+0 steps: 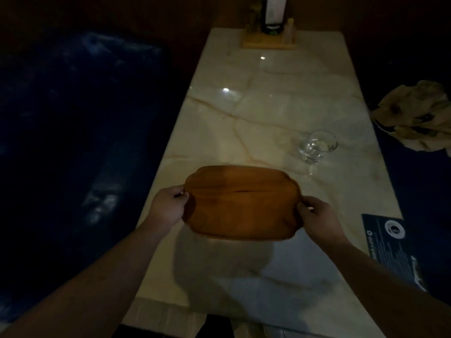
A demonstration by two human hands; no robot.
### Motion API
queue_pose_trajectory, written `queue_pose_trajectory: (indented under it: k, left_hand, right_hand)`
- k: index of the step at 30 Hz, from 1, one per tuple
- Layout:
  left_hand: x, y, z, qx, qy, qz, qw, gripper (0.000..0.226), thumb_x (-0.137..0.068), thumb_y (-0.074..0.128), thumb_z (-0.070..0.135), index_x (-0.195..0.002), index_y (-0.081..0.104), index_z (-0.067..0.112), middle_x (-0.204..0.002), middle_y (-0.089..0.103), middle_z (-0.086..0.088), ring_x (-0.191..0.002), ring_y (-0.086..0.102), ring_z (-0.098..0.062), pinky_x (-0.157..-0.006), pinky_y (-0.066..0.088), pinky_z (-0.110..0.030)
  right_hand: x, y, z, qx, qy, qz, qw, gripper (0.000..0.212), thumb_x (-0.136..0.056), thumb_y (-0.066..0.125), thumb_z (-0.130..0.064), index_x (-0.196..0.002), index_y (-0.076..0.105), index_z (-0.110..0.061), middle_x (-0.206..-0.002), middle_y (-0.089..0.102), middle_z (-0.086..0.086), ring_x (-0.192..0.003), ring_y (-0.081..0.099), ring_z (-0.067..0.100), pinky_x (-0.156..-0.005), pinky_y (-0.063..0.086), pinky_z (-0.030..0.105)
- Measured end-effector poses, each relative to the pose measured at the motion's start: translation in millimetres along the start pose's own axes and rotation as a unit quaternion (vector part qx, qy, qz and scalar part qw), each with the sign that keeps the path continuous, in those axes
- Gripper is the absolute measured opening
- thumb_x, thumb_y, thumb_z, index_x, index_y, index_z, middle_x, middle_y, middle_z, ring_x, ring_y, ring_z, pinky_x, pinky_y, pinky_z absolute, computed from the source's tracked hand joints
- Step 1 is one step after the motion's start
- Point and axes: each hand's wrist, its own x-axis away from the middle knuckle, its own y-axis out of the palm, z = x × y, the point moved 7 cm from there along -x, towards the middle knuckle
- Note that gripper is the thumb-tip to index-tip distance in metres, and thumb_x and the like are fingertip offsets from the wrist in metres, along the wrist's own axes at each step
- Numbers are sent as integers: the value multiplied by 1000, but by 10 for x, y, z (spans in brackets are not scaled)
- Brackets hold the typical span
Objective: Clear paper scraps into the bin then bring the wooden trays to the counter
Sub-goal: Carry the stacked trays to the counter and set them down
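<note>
A brown wooden tray [241, 203] with rounded corners hangs above the near half of a pale marble table [256, 106], casting a shadow below it. My left hand [168, 206] grips the tray's left edge and my right hand [317, 215] grips its right edge. The tray looks bare on top. Whether it is a single tray or a stack, I cannot tell in the dim light. No paper scraps show on the table.
An empty clear glass [317, 146] stands beyond the tray to the right. A wooden stand with a dark bottle [271, 28] sits at the far end. A dark printed card [393, 242] lies at the right edge. Crumpled beige cloth [415, 118] rests on the right seat; a dark blue bench [80, 130] lines the left.
</note>
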Motion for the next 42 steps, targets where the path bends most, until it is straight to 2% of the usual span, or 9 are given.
queue_pose_trajectory:
  k: [4,6,15,18,23,28,32,36,42]
  left_hand:
    - [441,-304,119,33,-14,70,997,43,-94,56,18,-134,48,3,-139,49,-17,-122,50,-33,-105,41,-47]
    - [714,-489,139,61,-8,129,990,36,-93,58,18,-126,57,2,-129,58,-17,-114,57,-30,-100,46,-45]
    - [2209,-1434,-124,121,-28,343,931,11,-90,62,24,-89,73,25,-79,70,11,-69,67,-5,-56,51,-18]
    - [2865,-1742,-286,125,-49,401,906,15,-89,61,25,-79,71,31,-80,70,10,-73,67,-7,-59,51,-23]
    - [4075,-2086,-547,163,-58,495,852,30,-90,58,14,-66,68,29,-63,73,10,-61,69,-8,-51,55,-23]
    - [5560,-2222,-876,151,-70,565,808,29,-92,53,11,-72,68,26,-61,73,-2,-52,67,-19,-42,51,-23]
    - [6783,-2194,-1263,137,-108,621,764,31,-89,55,19,-64,72,26,-62,72,-6,-58,68,-21,-57,56,-36]
    - [7970,-2086,-1657,143,-131,670,717,32,-89,57,20,-62,72,30,-65,73,-3,-60,69,-18,-63,56,-40]
    - [9549,-1900,-2032,107,-163,740,643,28,-90,55,22,-66,67,28,-65,72,5,-58,67,-11,-48,52,-23]
  right_hand:
    - [-54,-140,-457,-18,-107,-38,993,23,-96,50,-18,-104,71,-22,-87,71,1,-80,67,18,-72,50,32]
    - [-42,-176,-695,-10,-157,-65,985,22,-95,50,-19,-93,71,-23,-83,69,-4,-77,65,11,-65,45,28]
    - [425,333,-1857,-45,-284,-198,937,26,-95,52,-26,-104,72,-12,-92,73,9,-88,68,26,-85,54,48]
    - [850,657,-2230,-46,-327,-254,909,24,-95,53,-25,-96,73,-11,-82,73,4,-81,68,23,-80,55,48]
    - [1782,1091,-2714,-61,-376,-334,862,22,-97,53,-24,-88,74,-24,-73,66,-15,-74,64,9,-74,52,39]
    - [3064,1478,-2976,-39,-409,-426,806,31,-98,50,-27,-80,72,-15,-83,71,8,-76,66,21,-71,53,39]
    - [4231,1711,-3004,-34,-444,-481,755,39,-95,50,-26,-91,65,10,-89,68,29,-82,65,41,-79,53,55]
    - [5409,1838,-2873,-36,-461,-513,723,40,-93,51,-24,-66,62,3,-59,59,12,-58,58,24,-56,41,36]
    - [7089,1914,-2547,-14,-485,-578,656,40,-94,49,-28,-69,64,0,-61,52,10,-58,52,24,-59,40,36]
